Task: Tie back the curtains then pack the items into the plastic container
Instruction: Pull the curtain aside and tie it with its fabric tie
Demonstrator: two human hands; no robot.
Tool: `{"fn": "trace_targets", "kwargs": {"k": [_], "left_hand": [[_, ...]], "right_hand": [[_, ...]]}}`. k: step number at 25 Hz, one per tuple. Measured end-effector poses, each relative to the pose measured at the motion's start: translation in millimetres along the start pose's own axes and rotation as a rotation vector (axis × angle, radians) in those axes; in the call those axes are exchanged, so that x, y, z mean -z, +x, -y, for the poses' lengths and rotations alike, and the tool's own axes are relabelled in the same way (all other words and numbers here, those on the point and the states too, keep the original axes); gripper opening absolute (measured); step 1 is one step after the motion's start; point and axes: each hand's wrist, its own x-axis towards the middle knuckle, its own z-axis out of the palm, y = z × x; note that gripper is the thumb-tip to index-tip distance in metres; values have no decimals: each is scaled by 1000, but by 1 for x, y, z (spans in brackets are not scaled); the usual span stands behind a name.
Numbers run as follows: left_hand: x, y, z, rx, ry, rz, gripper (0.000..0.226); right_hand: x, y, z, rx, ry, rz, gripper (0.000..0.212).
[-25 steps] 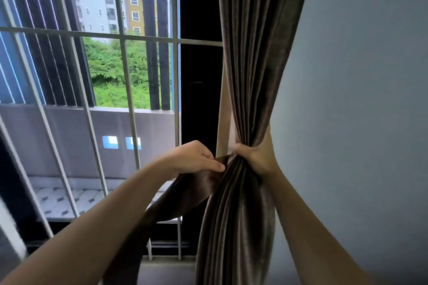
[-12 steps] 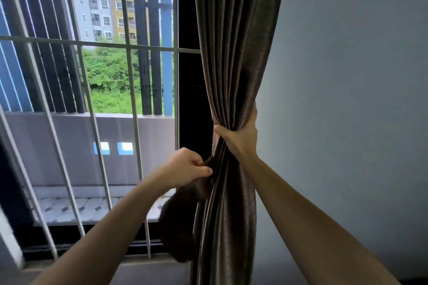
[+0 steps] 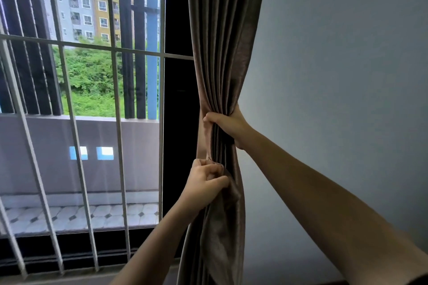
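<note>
I am bunching the brown pleated fabric curtain at the right edge of the white-barred window, beside the grey wall. My right hand is gripping the gathered folds at mid-height, arm reaching out nearly straight. Just below, my left hand is pinching a strip of matching brown fabric, apparently the tie-back. To do this well, I am judging that the bunch needs clamping tight while the strip is wrapping snugly round it.

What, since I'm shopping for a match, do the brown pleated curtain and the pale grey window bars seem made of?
The brown pleated curtain looks like woven synthetic, perhaps polyester satin: soft sheen on its folds, bunching easily in the right hand. The pale grey window bars look like painted metal: thin, straight, evenly coated.
</note>
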Motion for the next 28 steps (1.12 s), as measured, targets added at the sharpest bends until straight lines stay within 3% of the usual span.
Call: {"fn": "trace_targets", "kwargs": {"k": [5, 9, 12, 14, 17, 21, 24, 28], "left_hand": [[-6, 14, 6, -72, 65, 0, 14], [-7, 29, 30, -373, 382, -118, 9], [-13, 33, 38, -466, 404, -232, 18], [-16, 35, 37, -410, 293, -320, 35], [-16, 43, 39, -202, 146, -398, 67], [-19, 45, 28, -34, -43, -249, 96], [-25, 48, 18, -18, -51, -284, 104], [-40, 52, 10, 54, 18, -483, 99]], "right_hand": [[0, 2, 3, -33, 7, 64, 82], [-3, 1, 5, -35, 4, 102, 92], [2, 3, 12, -30, 48, 142, 74], [4, 3, 16, -19, 72, 141, 63], [2, 3, 14, -1, 61, 102, 63], [4, 4, 11, -19, 29, 124, 77], [1, 2, 14, -30, 8, 135, 89], [-3, 1, 16, -38, -49, 146, 100]]}}
